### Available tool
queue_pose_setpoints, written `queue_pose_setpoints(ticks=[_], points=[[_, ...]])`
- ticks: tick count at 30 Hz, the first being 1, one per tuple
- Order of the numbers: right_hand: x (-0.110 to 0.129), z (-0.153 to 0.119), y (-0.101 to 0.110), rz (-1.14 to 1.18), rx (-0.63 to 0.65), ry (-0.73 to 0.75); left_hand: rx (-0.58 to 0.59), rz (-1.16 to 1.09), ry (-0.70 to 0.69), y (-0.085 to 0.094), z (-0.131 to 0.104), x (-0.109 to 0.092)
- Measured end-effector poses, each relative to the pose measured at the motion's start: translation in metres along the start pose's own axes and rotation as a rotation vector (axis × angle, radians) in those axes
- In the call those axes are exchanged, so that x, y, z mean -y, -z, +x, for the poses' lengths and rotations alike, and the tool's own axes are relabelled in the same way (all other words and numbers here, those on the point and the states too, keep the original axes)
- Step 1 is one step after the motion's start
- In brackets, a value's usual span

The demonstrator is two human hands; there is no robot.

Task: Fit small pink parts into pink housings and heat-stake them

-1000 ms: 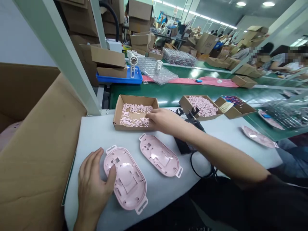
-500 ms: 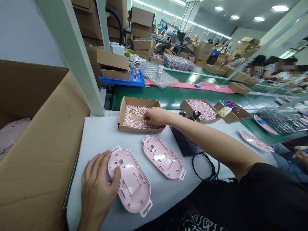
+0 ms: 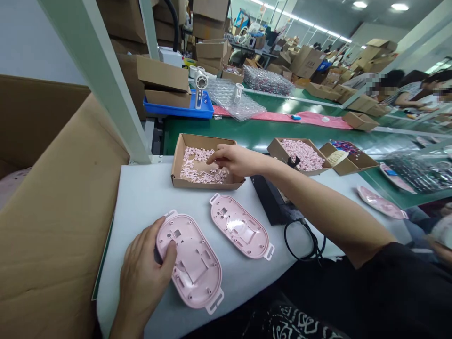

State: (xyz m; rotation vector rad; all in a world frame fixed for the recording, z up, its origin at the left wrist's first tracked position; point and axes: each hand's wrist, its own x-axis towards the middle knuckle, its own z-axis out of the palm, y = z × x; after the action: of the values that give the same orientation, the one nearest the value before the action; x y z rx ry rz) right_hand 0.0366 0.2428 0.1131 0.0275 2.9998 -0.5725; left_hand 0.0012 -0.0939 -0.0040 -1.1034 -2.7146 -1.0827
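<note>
Two pink oval plastic shells lie open side up on a white foam mat (image 3: 141, 202). My left hand (image 3: 143, 278) grips the left end of the near pink shell (image 3: 192, 261), thumb on its inner face. The second pink shell (image 3: 242, 226) lies free to its right. My right hand (image 3: 235, 160) reaches into a shallow cardboard tray (image 3: 176, 160) of small pink parts (image 3: 197, 172), its fingertips pinched together over the pile. Whether a part sits between the fingers is not visible.
A large open carton (image 3: 60, 202) stands at my left. A black device (image 3: 273, 202) with a looped cable (image 3: 303, 240) lies right of the shells. More trays of parts (image 3: 300, 155) border the green conveyor (image 3: 254, 134). Other people sit at the far right.
My right hand has shifted left and deeper into the tray, and its fingers have closed into a pinch. My left hand has tightened onto the near shell's end.
</note>
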Motion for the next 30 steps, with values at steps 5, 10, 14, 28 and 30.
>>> queue_pose_setpoints(ticks=[5, 10, 14, 28, 30], points=[[0.050, -0.058, 0.004, 0.535, -0.190, 0.172, -0.026, -0.245, 0.119, -0.008, -0.007, -0.006], [0.087, -0.100, -0.035, 1.101, -0.235, 0.075, -0.087, -0.386, 0.009, -0.016, -0.015, -0.024], [0.105, -0.104, -0.084, 1.046, -0.420, 0.065, -0.069, -0.422, -0.125, -0.015, -0.017, -0.044], [0.118, -0.115, -0.120, 0.711, -0.651, 0.260, -0.073, -0.246, -0.236, -0.008, -0.037, -0.068], [0.117, -0.120, -0.121, 0.659, -0.636, 0.253, -0.077, -0.191, -0.307, -0.008, -0.037, -0.071]])
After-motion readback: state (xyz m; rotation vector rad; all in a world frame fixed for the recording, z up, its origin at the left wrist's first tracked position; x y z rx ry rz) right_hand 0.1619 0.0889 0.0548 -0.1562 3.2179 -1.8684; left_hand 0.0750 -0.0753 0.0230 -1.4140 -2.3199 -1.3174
